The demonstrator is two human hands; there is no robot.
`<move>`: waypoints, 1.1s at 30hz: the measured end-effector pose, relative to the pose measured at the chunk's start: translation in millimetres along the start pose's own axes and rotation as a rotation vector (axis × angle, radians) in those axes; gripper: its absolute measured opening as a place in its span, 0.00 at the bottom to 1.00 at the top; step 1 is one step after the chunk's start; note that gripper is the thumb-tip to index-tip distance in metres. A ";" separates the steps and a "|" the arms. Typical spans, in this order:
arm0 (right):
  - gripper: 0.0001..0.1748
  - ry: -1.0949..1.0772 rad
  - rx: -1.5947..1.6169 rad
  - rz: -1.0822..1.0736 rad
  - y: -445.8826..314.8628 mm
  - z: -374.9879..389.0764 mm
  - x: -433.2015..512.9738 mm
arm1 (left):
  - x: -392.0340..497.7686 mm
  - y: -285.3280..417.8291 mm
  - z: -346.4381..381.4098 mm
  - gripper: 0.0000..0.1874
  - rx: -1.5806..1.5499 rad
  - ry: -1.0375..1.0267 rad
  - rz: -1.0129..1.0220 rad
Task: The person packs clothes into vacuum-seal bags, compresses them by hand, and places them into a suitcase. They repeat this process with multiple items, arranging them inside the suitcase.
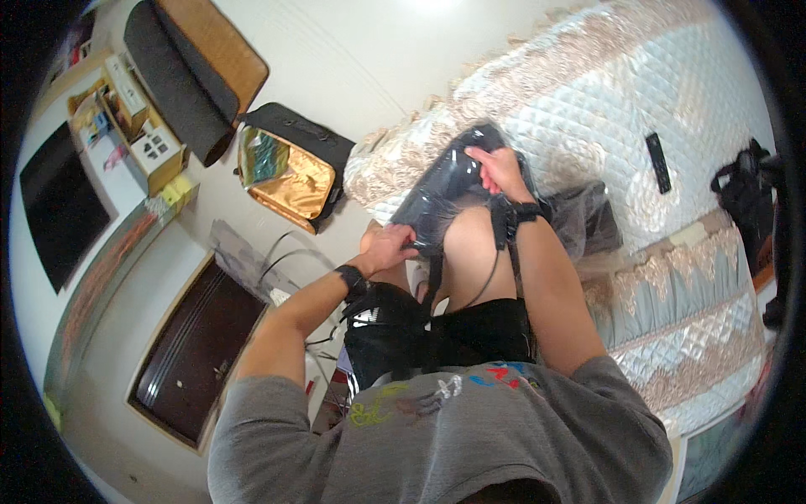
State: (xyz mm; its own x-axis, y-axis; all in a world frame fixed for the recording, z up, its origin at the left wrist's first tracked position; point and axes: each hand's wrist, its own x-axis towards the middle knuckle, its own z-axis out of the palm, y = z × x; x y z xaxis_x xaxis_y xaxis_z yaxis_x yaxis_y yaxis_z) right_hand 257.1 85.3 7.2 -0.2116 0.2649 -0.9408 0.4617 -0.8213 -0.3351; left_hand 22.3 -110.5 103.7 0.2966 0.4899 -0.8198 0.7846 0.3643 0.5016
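Note:
A dark item in a clear plastic bag (pixel 444 179) lies across my lap, at the edge of the quilted bedspread. My left hand (pixel 388 247) pinches the lower left edge of the plastic. The upper right part of the bag is under my right hand (pixel 500 170), whose fingers are curled on the plastic. What the dark item is cannot be told. Just right of my right forearm, another dark item in clear plastic (pixel 585 217) rests on the bed.
A quilted bedspread (pixel 567 113) spreads to the right, with a black remote control (pixel 658 162) on it. An open black bag with gold lining (pixel 305 179) stands on the floor at upper left. Black cables (pixel 286 255) loop left of my legs, near a dark door (pixel 198 353).

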 end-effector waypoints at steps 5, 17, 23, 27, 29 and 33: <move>0.35 0.060 0.024 -0.041 8.1 18.1 -13.4 | 32.0 -34.3 19.9 0.25 0.344 -0.097 -0.068; 0.34 -0.043 -0.077 0.044 -4.3 18.5 15.7 | 67.1 -117.0 4.5 0.07 0.166 -0.212 0.199; 0.31 -0.041 -0.055 0.034 -2.1 15.2 18.6 | 101.0 -101.2 -51.3 0.17 -0.072 -0.504 -0.019; 0.32 -0.028 -0.010 0.020 -2.0 12.7 16.5 | 102.5 -73.6 -94.8 0.11 0.130 -0.393 -0.043; 0.32 -0.016 0.013 0.001 3.3 12.8 17.5 | 103.8 -62.7 -98.4 0.08 0.192 -0.303 -0.059; 0.33 0.033 0.006 0.038 -7.5 20.8 6.6 | 107.7 -25.3 -95.0 0.04 0.126 0.119 0.031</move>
State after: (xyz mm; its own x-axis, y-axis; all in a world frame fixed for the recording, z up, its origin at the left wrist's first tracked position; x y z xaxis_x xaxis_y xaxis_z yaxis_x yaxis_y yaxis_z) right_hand 234.3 82.7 4.5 -0.1656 0.2500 -0.9540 0.4632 -0.8343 -0.2990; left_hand -17.3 8.3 29.0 0.2613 0.5921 -0.7623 0.8402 0.2494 0.4816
